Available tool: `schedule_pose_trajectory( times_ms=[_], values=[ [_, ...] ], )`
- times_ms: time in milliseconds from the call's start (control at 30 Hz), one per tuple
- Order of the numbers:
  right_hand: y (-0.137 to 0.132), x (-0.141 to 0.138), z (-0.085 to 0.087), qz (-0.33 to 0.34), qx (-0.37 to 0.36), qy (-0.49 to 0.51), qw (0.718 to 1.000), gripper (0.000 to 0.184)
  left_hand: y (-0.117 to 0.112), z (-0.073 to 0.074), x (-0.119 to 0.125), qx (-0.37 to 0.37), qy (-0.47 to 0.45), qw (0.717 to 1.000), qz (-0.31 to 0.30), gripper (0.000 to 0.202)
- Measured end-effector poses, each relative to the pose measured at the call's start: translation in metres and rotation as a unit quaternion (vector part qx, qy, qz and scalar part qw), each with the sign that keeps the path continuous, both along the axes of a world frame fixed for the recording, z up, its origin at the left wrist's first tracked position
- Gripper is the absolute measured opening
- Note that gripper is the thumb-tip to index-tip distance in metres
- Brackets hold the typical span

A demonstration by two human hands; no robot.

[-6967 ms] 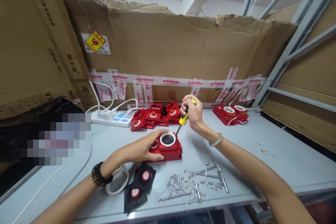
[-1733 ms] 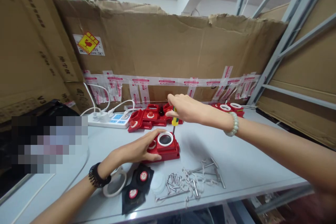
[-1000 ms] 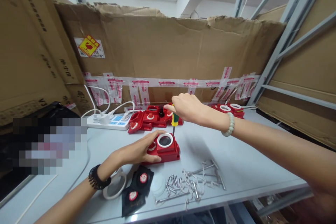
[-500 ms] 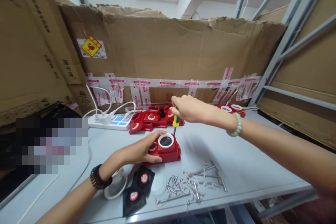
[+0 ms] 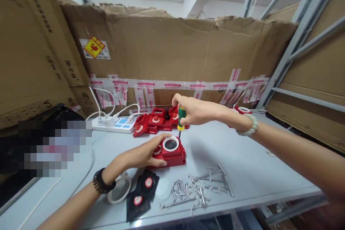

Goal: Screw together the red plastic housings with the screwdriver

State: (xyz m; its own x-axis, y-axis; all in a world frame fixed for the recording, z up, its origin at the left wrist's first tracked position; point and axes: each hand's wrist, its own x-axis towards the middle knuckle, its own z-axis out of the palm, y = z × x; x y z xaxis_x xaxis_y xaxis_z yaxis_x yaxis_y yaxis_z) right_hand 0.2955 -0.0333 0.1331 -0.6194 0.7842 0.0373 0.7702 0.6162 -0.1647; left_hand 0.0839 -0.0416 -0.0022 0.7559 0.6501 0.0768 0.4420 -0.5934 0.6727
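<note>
Red housing (image 5: 175, 160) sits on the tabletop (image 5: 229, 147) in my head view, its left end clasped by my left fingers (image 5: 157, 162). My right fingers (image 5: 176, 99) wrap the screwdriver (image 5: 182, 115), its tip at the housing's far right corner; whether it is seated is too small to tell. If I lean the shaft, the tip could slip and scratch the white ring (image 5: 170, 150). Loose screws (image 5: 178, 188) lie near the front edge; dragging the housing there might roll some off. My open room is rightward.
</note>
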Motion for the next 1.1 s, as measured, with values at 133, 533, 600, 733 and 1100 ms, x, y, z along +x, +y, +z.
schedule_pose_trajectory(
  times_ms=[133,533,600,733,1100],
  values=[
    [0.002,-0.001,-0.006,-0.05,0.068,-0.022,0.996,0.031,0.0,0.0,0.0,0.0,-0.002,1.0,0.002,0.069],
    [0.005,0.0,-0.006,-0.057,0.092,-0.028,0.994,0.035,0.001,-0.001,0.001,-0.003,-0.006,1.0,0.002,0.069],
    [0.005,0.0,-0.006,-0.048,0.077,-0.015,0.996,0.027,0.001,-0.001,0.001,-0.002,-0.008,1.0,0.0,0.07],
    [0.004,0.001,-0.003,-0.013,-0.006,0.015,1.0,0.042,0.001,-0.001,0.001,-0.007,-0.005,1.0,0.001,0.069],
    [0.008,0.006,-0.004,-0.012,-0.028,0.028,0.999,0.041,0.001,-0.001,0.0,-0.003,-0.009,1.0,0.007,0.07]
  ],
)
